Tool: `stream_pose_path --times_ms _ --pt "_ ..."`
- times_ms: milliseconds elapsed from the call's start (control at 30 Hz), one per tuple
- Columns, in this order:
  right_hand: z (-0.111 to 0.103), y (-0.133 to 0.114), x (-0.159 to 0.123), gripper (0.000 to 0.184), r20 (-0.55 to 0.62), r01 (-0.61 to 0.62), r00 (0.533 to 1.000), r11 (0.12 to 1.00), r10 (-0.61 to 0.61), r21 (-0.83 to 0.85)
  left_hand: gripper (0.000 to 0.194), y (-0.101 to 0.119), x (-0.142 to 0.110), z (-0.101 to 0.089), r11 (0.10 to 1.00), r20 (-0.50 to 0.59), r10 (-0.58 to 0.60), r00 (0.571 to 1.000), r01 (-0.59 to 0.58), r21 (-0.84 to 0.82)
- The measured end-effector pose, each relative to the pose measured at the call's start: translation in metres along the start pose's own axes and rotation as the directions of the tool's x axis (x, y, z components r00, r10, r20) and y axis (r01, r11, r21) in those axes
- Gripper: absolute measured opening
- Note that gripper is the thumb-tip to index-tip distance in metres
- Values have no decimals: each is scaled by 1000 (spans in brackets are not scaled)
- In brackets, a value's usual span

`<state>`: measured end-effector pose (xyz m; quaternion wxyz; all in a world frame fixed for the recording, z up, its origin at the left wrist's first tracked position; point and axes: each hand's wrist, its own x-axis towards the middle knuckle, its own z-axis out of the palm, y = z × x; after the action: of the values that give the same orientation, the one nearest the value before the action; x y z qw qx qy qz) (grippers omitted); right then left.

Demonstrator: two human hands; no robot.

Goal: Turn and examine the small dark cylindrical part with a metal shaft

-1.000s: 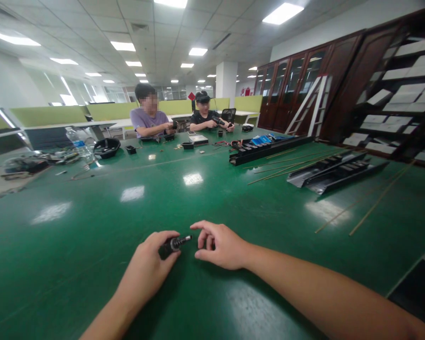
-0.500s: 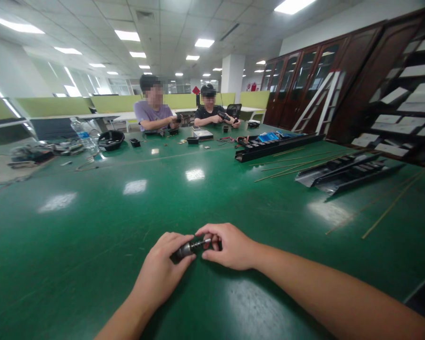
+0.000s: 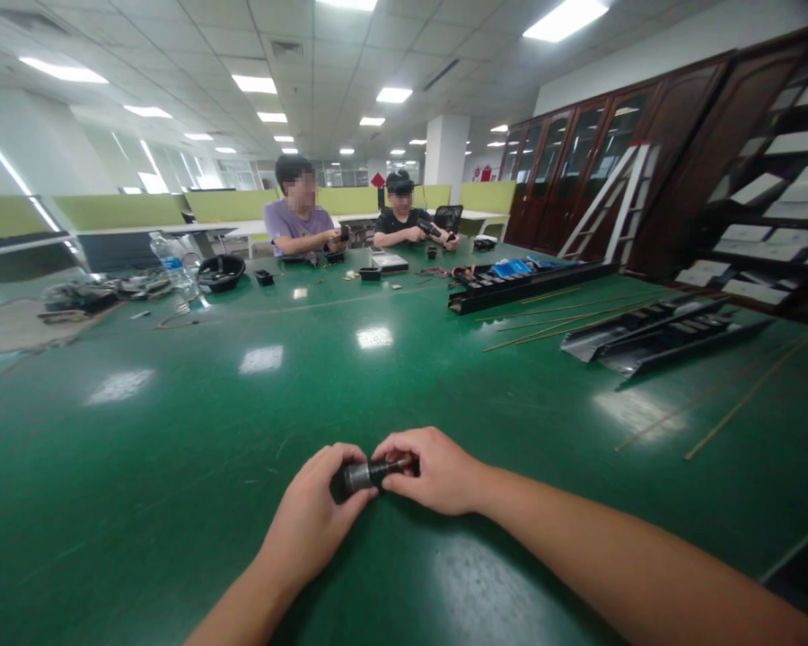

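Low over the green table, a dark cylindrical mechanical part lies sideways between my two hands. It has a silver-grey band and a narrower, ringed, spring-like shaft pointing right. My left hand is closed around its thick end, thumb below and fingers above. The thumb and forefinger of my right hand close about the narrow shaft, and the other fingers curl behind its tip. The palms hide part of both ends.
Long black metal channels and thin rods lie to the right. Across the table sit two people holding dark parts. A black bowl, a water bottle and small black trays stand toward the back.
My left hand has brought the part rightward to my right hand. The right hand's fingers, apart from it a second ago, now close about the shaft. The view has shifted slightly.
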<state>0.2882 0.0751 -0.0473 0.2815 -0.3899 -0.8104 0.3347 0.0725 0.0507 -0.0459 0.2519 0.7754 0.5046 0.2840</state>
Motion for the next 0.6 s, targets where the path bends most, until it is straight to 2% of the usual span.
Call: stream_pose_path --times_ms 300,600 --pt "2 3 0 28 -9 -17 1000 999 18 51 21 -3 0 1 1000 1 15 1000 -15 7" --pt "0 3 1 16 -14 41 999 999 -42 -27 21 -4 0 3 994 2 52 999 -52 92"
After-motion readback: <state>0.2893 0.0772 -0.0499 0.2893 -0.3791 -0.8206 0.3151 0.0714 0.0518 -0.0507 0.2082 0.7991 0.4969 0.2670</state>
